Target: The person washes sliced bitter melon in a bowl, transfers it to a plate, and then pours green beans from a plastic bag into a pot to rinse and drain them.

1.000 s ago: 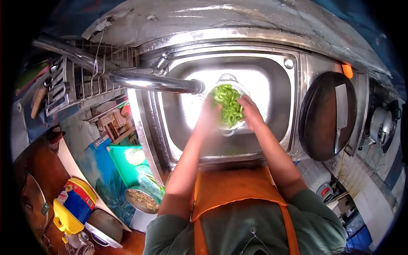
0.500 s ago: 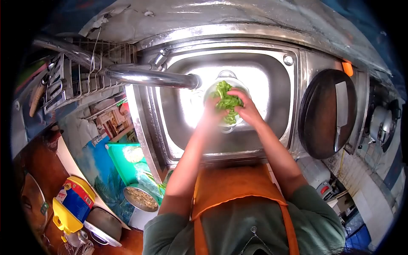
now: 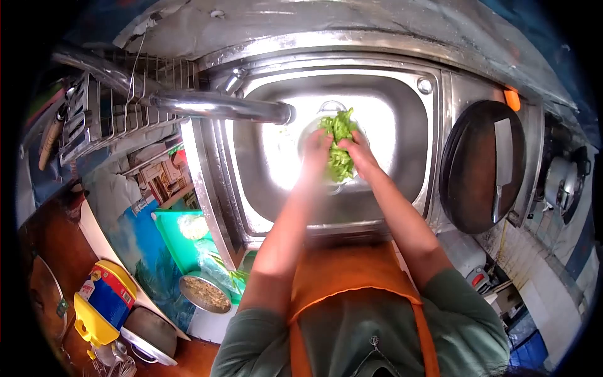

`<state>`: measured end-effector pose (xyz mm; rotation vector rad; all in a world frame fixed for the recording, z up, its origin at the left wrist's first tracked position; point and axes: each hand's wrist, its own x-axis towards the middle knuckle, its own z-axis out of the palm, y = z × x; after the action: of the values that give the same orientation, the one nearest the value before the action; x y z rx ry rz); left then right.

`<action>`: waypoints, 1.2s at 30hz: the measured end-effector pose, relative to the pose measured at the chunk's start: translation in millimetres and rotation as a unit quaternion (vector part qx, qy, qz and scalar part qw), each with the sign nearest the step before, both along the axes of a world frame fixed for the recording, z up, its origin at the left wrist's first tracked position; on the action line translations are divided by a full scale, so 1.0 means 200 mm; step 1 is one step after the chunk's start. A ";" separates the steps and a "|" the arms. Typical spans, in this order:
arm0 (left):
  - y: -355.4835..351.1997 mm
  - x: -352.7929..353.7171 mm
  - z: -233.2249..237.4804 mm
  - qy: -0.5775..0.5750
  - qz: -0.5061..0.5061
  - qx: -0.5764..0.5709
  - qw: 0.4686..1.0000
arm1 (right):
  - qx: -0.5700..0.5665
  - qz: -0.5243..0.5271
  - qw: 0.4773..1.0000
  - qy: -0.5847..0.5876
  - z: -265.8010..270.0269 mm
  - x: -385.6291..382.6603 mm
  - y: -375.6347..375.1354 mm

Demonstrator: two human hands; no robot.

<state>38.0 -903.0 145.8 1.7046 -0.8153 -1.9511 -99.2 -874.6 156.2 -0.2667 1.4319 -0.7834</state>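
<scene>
Green leaves (image 3: 340,164) are bunched between both hands above a pale bowl-like vessel with handles (image 3: 330,107) in the steel sink (image 3: 411,157). My left hand (image 3: 315,149) has its fingers closed on the left side of the leaves; glare blurs it in part. On the right side, my right hand (image 3: 360,152) grips the same leaves, thumb towards the middle. The bunch stands up between the two hands and hides most of the vessel. The faucet spout (image 3: 251,111) ends to the left of the hands.
Right of the sink, a knife (image 3: 504,157) lies on a round dark board (image 3: 468,169). A wire rack (image 3: 119,100) stands at the left. Below it are a green board (image 3: 169,229), a pan of food (image 3: 206,294) and a yellow container (image 3: 107,301). A pot (image 3: 561,182) sits far right.
The leaves are now pressed together into a tighter upright bunch, and my hands have moved closer to each other around it. The whole view has shifted slightly.
</scene>
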 end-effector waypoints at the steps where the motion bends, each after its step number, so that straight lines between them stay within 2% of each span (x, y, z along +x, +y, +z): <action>1: 0.04 0.01 0.06 -0.019 -0.012 -0.034 0.999 | -0.042 0.017 0.998 0.033 0.02 0.00 0.03; 2: 0.05 0.03 0.12 -0.033 -0.054 -0.055 0.996 | -0.089 0.036 0.993 0.068 0.04 -0.01 0.04; 4: 0.07 0.10 0.23 -0.062 -0.137 -0.097 0.984 | -0.128 0.142 0.971 0.143 0.20 -0.02 0.03; 6: 0.08 0.14 0.32 -0.057 -0.137 -0.095 0.984 | -0.190 0.246 0.929 0.201 0.25 -0.06 0.04; 7: 0.07 0.15 0.38 -0.054 -0.137 -0.093 0.985 | -0.185 0.245 0.922 0.235 0.22 -0.07 0.03; 9: -0.01 0.09 0.54 0.034 0.018 0.055 0.998 | -0.173 0.242 0.906 0.301 0.12 -0.09 0.02; 10: -0.03 0.06 0.58 0.078 0.096 0.128 0.984 | -0.127 0.220 0.929 0.267 0.06 -0.09 0.00; 11: -0.04 0.08 0.48 0.143 0.116 0.148 0.972 | -0.083 0.198 0.949 0.231 0.00 -0.07 -0.03; 12: -0.06 0.07 0.40 0.161 0.111 0.168 0.966 | -0.040 0.175 0.964 0.194 -0.04 -0.04 -0.07; 13: -0.09 0.06 0.32 0.177 0.105 0.187 0.961 | -0.015 0.232 0.952 0.200 0.02 -0.02 -0.13; 14: -0.12 0.06 0.24 0.193 0.099 0.205 0.954 | 0.000 0.223 0.958 0.181 0.00 0.00 -0.16; 15: -0.14 0.05 0.14 0.114 0.070 0.219 0.966 | 0.016 0.214 0.963 0.161 -0.02 0.02 -0.19; 16: -0.13 0.03 0.18 0.103 0.072 0.213 0.969 | 0.033 0.205 0.968 0.142 -0.05 0.02 -0.20; 17: -0.13 0.02 0.23 0.093 0.075 0.205 0.971 | 0.022 0.116 0.993 0.030 -0.13 0.01 -0.17; 20: -0.08 0.04 0.21 0.070 0.083 0.129 0.986 | -0.036 0.093 0.994 0.053 0.01 0.01 -0.13; 22: -0.01 0.06 0.32 0.056 0.062 0.090 0.992 | -0.094 0.135 0.983 0.086 0.15 0.00 -0.08; 23: 0.05 0.11 0.23 0.066 0.047 0.053 0.995 | -0.148 0.160 0.968 0.125 0.17 -0.01 -0.04; 25: 0.07 0.13 0.41 -0.012 -0.046 0.044 0.998 | -0.241 0.189 0.932 0.192 0.22 -0.02 0.04; 27: 0.04 0.16 0.49 -0.059 -0.115 0.033 0.991 | -0.213 0.171 0.935 0.228 0.26 -0.02 0.09; 28: 0.02 0.15 0.51 -0.007 -0.059 0.054 0.997 | -0.197 0.161 0.935 0.247 0.27 -0.02 0.10; 30: -0.03 0.11 0.51 0.083 0.029 0.108 0.990 | -0.043 0.046 0.987 0.148 0.28 0.02 0.04; 32: -0.09 0.08 0.45 0.149 0.098 0.177 0.968 | 0.116 -0.072 0.990 0.041 0.26 0.05 -0.05; 33: -0.11 0.06 0.38 0.166 0.115 0.209 0.957 | 0.107 -0.058 0.992 0.022 0.08 0.04 -0.04; 34: -0.13 0.03 0.33 0.125 0.089 0.214 0.965 | 0.095 -0.034 0.995 0.018 -0.02 0.04 -0.06; 36: -0.13 0.00 0.26 0.069 0.061 0.210 0.973 | 0.070 0.013 0.997 0.011 -0.10 0.04 -0.09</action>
<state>37.0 -930.0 197.4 1.7642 -0.2495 -2.2386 -91.8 -893.4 136.8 -0.1857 1.4944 -0.6580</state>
